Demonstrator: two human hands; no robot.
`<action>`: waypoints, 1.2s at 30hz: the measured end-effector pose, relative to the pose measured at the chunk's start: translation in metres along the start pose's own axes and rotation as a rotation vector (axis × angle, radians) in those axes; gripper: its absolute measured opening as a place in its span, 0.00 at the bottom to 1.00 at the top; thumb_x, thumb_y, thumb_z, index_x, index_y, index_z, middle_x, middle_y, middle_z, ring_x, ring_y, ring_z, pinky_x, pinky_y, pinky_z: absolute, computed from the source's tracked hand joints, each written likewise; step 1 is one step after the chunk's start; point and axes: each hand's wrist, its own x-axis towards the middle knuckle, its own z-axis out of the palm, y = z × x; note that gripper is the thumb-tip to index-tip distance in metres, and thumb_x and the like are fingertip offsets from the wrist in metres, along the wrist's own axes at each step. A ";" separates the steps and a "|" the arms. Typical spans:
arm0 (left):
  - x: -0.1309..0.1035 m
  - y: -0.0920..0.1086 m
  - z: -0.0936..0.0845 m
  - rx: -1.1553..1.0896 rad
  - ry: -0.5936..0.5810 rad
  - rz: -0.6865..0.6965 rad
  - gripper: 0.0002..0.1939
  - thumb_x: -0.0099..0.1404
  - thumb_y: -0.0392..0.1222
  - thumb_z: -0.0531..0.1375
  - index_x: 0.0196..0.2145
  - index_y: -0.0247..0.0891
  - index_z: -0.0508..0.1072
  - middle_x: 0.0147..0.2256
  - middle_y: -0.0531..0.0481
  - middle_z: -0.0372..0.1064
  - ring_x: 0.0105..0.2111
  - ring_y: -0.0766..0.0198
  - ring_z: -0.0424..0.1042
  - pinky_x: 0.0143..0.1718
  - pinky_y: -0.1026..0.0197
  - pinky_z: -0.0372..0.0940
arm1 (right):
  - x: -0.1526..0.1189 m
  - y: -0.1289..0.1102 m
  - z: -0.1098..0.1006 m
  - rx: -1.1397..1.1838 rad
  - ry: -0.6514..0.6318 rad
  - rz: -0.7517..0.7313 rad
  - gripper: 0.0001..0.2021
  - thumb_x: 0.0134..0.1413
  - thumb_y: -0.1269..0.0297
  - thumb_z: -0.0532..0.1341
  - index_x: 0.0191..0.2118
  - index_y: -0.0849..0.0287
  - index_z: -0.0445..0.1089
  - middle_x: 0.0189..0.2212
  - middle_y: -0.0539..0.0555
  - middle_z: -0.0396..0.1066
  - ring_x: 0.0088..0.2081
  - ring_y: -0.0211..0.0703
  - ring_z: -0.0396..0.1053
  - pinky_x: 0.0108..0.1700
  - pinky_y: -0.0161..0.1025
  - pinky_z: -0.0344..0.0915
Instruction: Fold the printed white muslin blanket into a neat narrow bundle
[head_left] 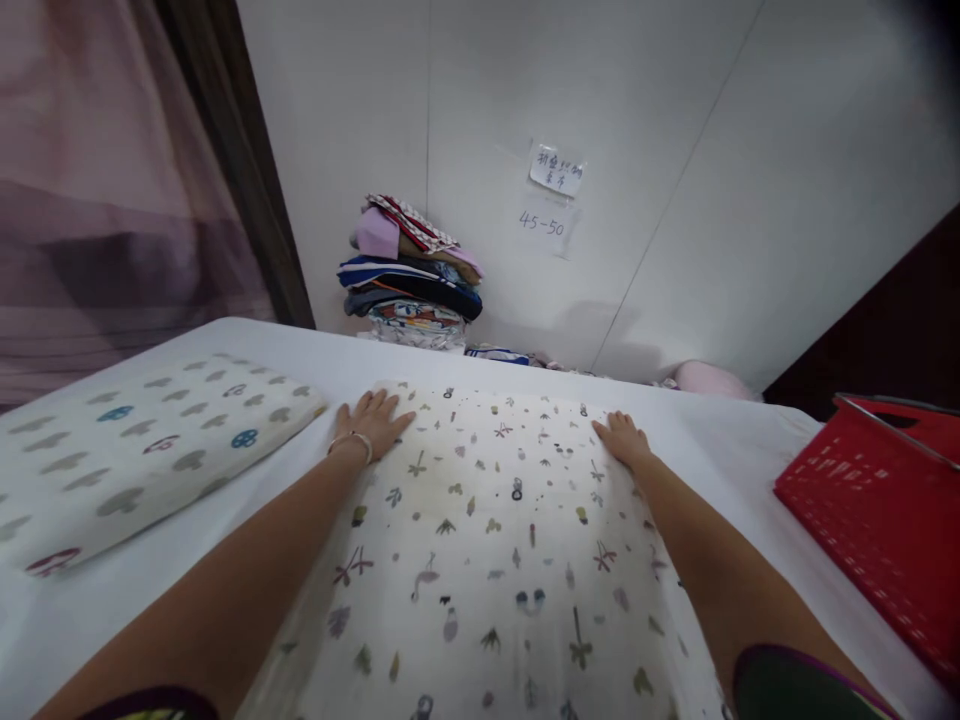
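Observation:
A white cloth [480, 520] printed with small plants, flamingos and other motifs lies spread over the table in front of me, its near part running out of the bottom of the view. My left hand [375, 425] rests flat on its far left corner, fingers spread, a bracelet on the wrist. At the far right corner, my right hand [624, 438] lies flat with its fingers stretched out on the edge. Neither hand grips anything. To the left of my left arm lies a folded white cloth [165, 440] with grey shapes and a few coloured ones.
On the right stands a red plastic basket [862, 520] with a metal handle. Behind the white table [277, 345] rises a stack of folded fabrics [412, 275] against the wall. Two paper notes [555, 170] are on the wall. A pinkish curtain [112, 200] hangs at left.

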 end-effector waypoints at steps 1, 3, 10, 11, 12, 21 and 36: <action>0.000 0.000 0.001 -0.004 0.002 0.001 0.38 0.62 0.63 0.37 0.63 0.41 0.50 0.65 0.49 0.36 0.64 0.50 0.36 0.59 0.37 0.38 | 0.001 -0.003 -0.001 -0.002 0.003 0.001 0.32 0.60 0.47 0.40 0.61 0.66 0.52 0.64 0.62 0.43 0.64 0.54 0.38 0.60 0.57 0.41; 0.000 -0.001 0.002 -0.013 0.006 0.005 0.38 0.62 0.64 0.37 0.63 0.41 0.50 0.65 0.48 0.37 0.64 0.49 0.36 0.59 0.37 0.38 | 0.001 -0.017 -0.003 -0.007 0.028 -0.018 0.32 0.61 0.48 0.40 0.62 0.66 0.49 0.64 0.61 0.39 0.64 0.53 0.34 0.61 0.56 0.36; 0.000 -0.002 0.004 -0.031 0.023 0.001 0.37 0.62 0.64 0.37 0.62 0.43 0.52 0.65 0.48 0.38 0.64 0.49 0.36 0.59 0.38 0.38 | -0.005 -0.110 -0.001 0.047 0.036 -0.394 0.34 0.61 0.46 0.39 0.65 0.63 0.39 0.66 0.56 0.30 0.65 0.46 0.27 0.63 0.50 0.29; 0.000 -0.002 0.003 -0.029 0.016 -0.001 0.37 0.62 0.64 0.37 0.62 0.42 0.51 0.65 0.48 0.38 0.64 0.50 0.36 0.59 0.38 0.38 | -0.005 -0.119 -0.002 0.053 -0.038 -0.408 0.34 0.60 0.45 0.40 0.65 0.62 0.40 0.66 0.57 0.31 0.65 0.47 0.28 0.62 0.51 0.30; 0.000 -0.002 0.003 -0.027 0.009 -0.002 0.38 0.62 0.64 0.37 0.63 0.42 0.51 0.65 0.49 0.37 0.64 0.50 0.36 0.60 0.38 0.37 | -0.005 -0.124 -0.004 0.057 -0.107 -0.411 0.34 0.60 0.44 0.40 0.65 0.62 0.42 0.66 0.57 0.33 0.65 0.49 0.31 0.62 0.52 0.33; -0.003 -0.002 0.002 -0.063 0.020 -0.003 0.37 0.61 0.64 0.37 0.62 0.43 0.52 0.65 0.49 0.39 0.64 0.50 0.37 0.60 0.40 0.39 | -0.034 -0.110 -0.001 0.068 0.010 -0.384 0.34 0.61 0.44 0.37 0.65 0.62 0.41 0.66 0.56 0.33 0.65 0.46 0.28 0.63 0.51 0.30; -0.068 -0.012 -0.030 -0.201 0.127 0.114 0.32 0.64 0.60 0.40 0.61 0.42 0.55 0.65 0.50 0.40 0.64 0.57 0.39 0.62 0.51 0.40 | -0.214 0.028 0.003 -0.012 0.116 -0.358 0.33 0.60 0.46 0.40 0.64 0.62 0.47 0.65 0.56 0.39 0.65 0.47 0.33 0.64 0.51 0.34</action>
